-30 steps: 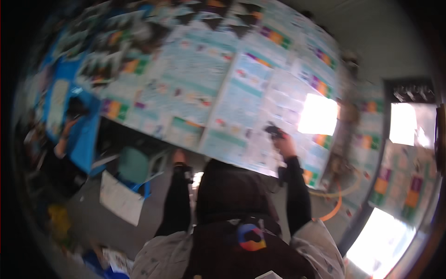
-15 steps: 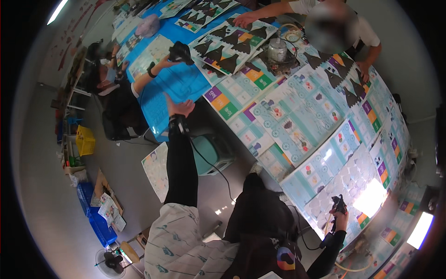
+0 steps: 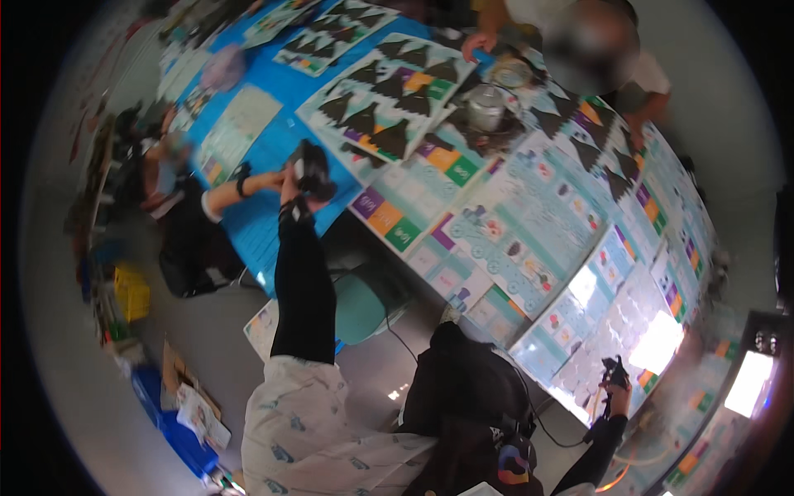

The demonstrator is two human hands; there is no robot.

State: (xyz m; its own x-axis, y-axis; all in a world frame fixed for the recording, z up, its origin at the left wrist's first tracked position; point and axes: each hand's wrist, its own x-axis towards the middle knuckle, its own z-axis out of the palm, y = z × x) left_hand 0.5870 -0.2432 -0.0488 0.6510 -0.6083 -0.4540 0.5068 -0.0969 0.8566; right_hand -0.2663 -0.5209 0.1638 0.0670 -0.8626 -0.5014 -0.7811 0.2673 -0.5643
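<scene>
Stretched forward over the blue table cover, my left hand [image 3: 289, 188] meets a black bundle [image 3: 313, 171]. Its fingers seem closed on the near side, though blur softens them. A co-worker's hand [image 3: 266, 182] reaches the same bundle from the left, so both hands are at it. At the lower right, my right hand [image 3: 618, 397] grips a small black piece [image 3: 612, 371] of irregular outline, held above the table edge. Its exact kind cannot be made out.
Printed sheets [image 3: 529, 215] cover the table, with black skirt-shaped pieces [image 3: 393, 136] laid in rows. A metal pot [image 3: 486, 109] stands among them, near another person's hand [image 3: 480, 45]. A green stool [image 3: 364, 306] sits below the table edge; a cable [image 3: 401, 335] hangs beside it.
My left hand has moved forward from below the bundle to contact with it; before, it was empty and spread. The co-worker's hand has brought the bundle nearer. My right hand keeps its piece.
</scene>
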